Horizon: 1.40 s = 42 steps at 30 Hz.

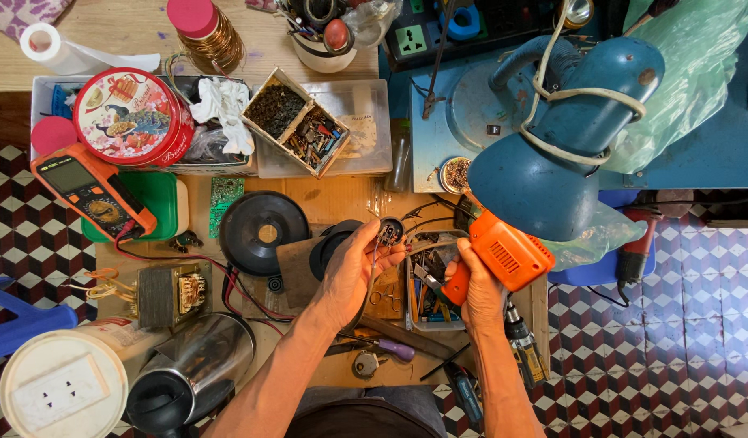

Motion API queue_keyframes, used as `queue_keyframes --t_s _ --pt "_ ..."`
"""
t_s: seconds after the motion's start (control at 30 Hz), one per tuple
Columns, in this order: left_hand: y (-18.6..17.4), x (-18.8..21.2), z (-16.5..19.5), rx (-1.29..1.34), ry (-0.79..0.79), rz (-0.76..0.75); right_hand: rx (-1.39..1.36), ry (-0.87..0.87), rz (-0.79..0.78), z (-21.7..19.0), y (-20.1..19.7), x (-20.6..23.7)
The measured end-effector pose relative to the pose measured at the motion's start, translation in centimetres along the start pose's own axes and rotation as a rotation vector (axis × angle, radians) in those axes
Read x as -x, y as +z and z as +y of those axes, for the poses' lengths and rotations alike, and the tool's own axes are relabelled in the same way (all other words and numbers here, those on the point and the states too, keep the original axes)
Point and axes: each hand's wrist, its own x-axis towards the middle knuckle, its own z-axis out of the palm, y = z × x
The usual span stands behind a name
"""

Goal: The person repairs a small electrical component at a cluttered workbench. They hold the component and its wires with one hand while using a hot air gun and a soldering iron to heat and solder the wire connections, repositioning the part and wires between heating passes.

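Nearest, at 6 o'clock: left hand [347, 272] pinching a small round part [390, 231] by its wires, fingers clamped shut on it. Right hand [477, 290] gripping an orange soldering gun [501, 255], tip aiming at 10 o'clock toward the part. Risking, likely, a burnt fingertip, with the tip sitting so near the pinching fingers. Farther out, at 9 o'clock: orange multimeter [92, 191] lying on a cluttered wooden bench [139, 28]. At 1 o'clock: blue lamp [568, 138] hanging over. Beyond: chequered tile floor [674, 324].
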Motion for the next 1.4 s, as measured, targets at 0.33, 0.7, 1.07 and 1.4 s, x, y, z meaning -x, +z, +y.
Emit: queue_keyframes --t_s 0.33,0.7,1.07,1.4 --pt "0.10 -0.10 -0.15 -0.022 -0.076 0.046 -0.355 0.277 -0.048 -0.62 0.82 0.39" --pt "0.24 0.05 -0.05 0.012 -0.034 0.006 -0.459 0.291 -0.035 -0.44 0.86 0.66" --pt "0.15 0.22 0.03 0.015 -0.035 -0.010 -0.474 0.299 -0.043 0.05 0.81 0.67" --pt "-0.15 -0.06 -0.06 -0.007 -0.075 0.048 -0.453 0.288 -0.040 0.27 0.86 0.43"
